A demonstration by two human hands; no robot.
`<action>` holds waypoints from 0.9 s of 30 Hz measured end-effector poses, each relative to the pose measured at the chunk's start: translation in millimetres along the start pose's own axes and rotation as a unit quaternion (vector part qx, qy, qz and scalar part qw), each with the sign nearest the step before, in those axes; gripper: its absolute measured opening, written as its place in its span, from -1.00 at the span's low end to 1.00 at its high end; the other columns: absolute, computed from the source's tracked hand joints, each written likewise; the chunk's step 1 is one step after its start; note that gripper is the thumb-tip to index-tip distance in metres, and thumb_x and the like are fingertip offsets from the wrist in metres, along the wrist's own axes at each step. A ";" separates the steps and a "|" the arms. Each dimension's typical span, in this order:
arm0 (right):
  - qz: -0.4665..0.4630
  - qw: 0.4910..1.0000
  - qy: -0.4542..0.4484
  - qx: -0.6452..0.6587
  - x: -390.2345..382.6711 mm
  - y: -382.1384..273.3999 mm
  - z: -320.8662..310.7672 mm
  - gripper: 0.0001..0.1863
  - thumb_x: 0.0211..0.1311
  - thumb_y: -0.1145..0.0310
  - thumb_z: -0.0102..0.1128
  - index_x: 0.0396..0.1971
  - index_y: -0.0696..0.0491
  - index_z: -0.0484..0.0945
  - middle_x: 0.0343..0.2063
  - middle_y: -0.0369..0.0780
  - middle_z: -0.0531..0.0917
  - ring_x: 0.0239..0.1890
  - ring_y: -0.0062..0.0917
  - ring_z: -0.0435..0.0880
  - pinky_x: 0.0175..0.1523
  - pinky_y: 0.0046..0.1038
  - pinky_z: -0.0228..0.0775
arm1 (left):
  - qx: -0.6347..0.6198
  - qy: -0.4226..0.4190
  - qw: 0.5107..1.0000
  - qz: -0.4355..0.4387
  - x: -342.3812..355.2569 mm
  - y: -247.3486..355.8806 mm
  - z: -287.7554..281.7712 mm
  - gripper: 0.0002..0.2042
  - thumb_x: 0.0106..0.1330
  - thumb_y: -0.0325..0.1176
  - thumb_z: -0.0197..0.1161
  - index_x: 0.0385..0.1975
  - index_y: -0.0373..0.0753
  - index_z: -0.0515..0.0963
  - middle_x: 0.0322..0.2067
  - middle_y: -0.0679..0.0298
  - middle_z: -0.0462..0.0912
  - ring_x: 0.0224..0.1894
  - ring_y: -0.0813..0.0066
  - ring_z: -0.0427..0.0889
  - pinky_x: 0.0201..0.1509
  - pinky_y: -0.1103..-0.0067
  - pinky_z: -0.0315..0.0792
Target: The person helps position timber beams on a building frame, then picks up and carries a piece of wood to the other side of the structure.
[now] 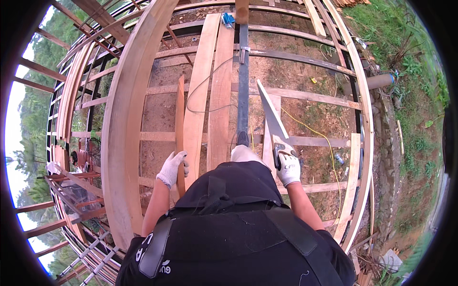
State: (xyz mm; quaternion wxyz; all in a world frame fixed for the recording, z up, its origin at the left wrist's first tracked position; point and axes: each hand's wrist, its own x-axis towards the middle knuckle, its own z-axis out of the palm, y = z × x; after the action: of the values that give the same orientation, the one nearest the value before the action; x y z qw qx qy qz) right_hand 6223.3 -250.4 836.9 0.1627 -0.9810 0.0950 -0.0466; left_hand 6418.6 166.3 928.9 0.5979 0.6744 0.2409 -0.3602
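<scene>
A white work glove covers my left hand (172, 169), which is closed around a narrow wooden board (180, 124) that stands on edge and points away from me. On the other side, my gloved right hand (288, 168) grips the dark handle of a handsaw (272, 113). The saw's blade points forward and slightly left, its tip over the floor frame. Between my hands, two wide planks (221, 90) lie lengthwise, left of a dark metal beam (243, 86). One of my shoes shows on that beam.
Wooden joists (305, 94) cross above bare earth, with gaps between them. A thick beam (125, 109) runs along my left. At right, a yellow cord (312, 129) hangs across the frame, near a curved edge beam (365, 119). A blue object (228, 19) rests on the planks' far end.
</scene>
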 end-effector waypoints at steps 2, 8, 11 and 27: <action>-0.025 1.000 0.006 -0.014 44.6 6.1 -3.1 -0.60 -0.01 0.41 0.29 -0.07 0.05 0.61 -0.19 -0.10 0.69 -0.06 -0.20 0.66 0.13 -0.18 0.42 | 0.009 -0.016 1.000 -0.001 20.8 41.1 9.5 -0.63 0.31 -0.11 0.36 -0.06 -0.16 0.42 -0.47 0.29 0.52 -0.59 0.48 0.56 -0.52 0.47 0.51; 0.112 0.986 -0.008 0.126 157.3 8.5 -43.4 -0.81 0.08 0.34 0.29 -0.30 0.05 0.60 -0.40 -0.07 0.71 -0.30 -0.16 0.73 -0.12 -0.17 0.55 | 0.112 0.017 0.991 0.065 86.0 145.5 36.7 -0.69 0.28 -0.24 0.35 -0.11 -0.24 0.48 -0.46 0.29 0.54 -0.58 0.48 0.57 -0.48 0.48 0.52; 0.277 0.926 -0.024 0.257 207.3 0.8 -56.5 -0.77 0.07 0.24 0.37 -0.34 0.04 0.60 -0.52 -0.11 0.70 -0.46 -0.25 0.75 -0.25 -0.26 0.58 | 0.133 0.034 0.986 0.096 123.0 177.9 41.5 -0.71 0.26 -0.29 0.37 -0.14 -0.28 0.50 -0.47 0.29 0.59 -0.57 0.49 0.58 -0.46 0.50 0.50; 0.009 0.915 -0.222 0.336 721.4 -121.6 -74.0 -0.46 0.04 0.18 0.33 0.03 0.10 0.50 -0.14 0.05 0.70 -0.03 -0.07 0.69 0.10 -0.20 0.51 | 0.137 -0.181 0.946 0.233 355.1 541.4 122.4 -0.40 0.14 -0.52 0.31 0.26 -0.32 0.37 -0.13 0.28 0.58 -0.43 0.57 0.58 -0.33 0.58 0.52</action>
State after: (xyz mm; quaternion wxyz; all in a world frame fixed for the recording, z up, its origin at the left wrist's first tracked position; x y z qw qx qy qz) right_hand 6940.3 -305.8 990.2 0.4998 -0.8528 0.0439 0.1451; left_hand 7025.2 -82.7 993.6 0.6007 0.7102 -0.0868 -0.3568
